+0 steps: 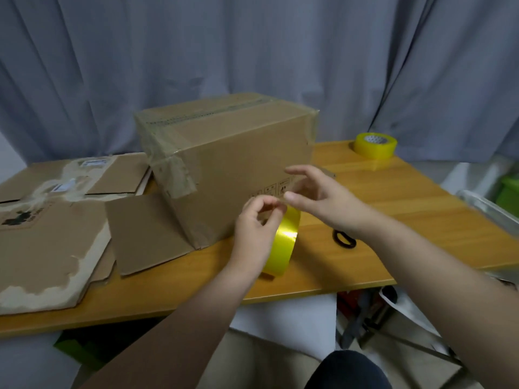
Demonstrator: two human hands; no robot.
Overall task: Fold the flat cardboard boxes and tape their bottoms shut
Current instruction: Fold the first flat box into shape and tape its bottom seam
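A folded brown cardboard box (230,161) stands on the wooden table (393,209), its upward face closed with old tape along the seam and over the left corner. One of its flaps (143,234) lies flat on the table toward me. My left hand (257,234) grips a yellow tape roll (283,242) held on edge in front of the box's near side. My right hand (317,200) hovers just right of the roll with fingers spread and thumb near the roll's top. Whether it touches the tape I cannot tell.
Flat, torn cardboard boxes (47,228) lie stacked on the table's left. A second yellow tape roll (375,148) sits at the far right corner. Black scissor handles (344,239) lie on the table under my right forearm. Grey curtains hang behind.
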